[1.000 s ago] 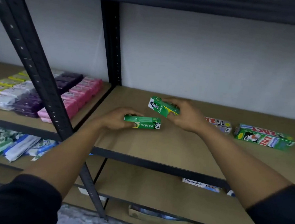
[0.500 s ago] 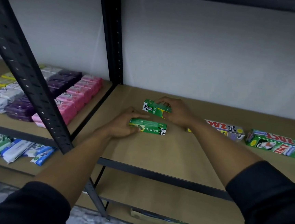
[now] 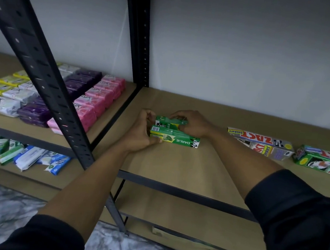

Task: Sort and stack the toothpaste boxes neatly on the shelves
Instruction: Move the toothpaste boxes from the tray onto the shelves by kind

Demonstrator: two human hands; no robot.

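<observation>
Green printed card: front Darlie box (image 3: 175, 139) and rear Darlie box (image 3: 170, 122), lying lengthwise on the brown shelf board (image 3: 176, 165), the rear one close behind the front and apparently touching it. Judged light and stiff-walled but crushable, with slick faces; best taken gently at the short ends or along the long edges. Pose: left hand (image 3: 140, 135) has its fingers curled round the front box's left end, wrist low. The right hand (image 3: 193, 123) has its fingers curled over the rear box, thumb hidden. Zact boxes (image 3: 262, 142) lie well apart to the right.

Pale wall (image 3: 246, 52) at my twelve o'clock, black steel upright (image 3: 39, 74) at ten, brown shelf board (image 3: 176, 165) centre, marbled floor (image 3: 3, 210) at seven, dim light.
</observation>
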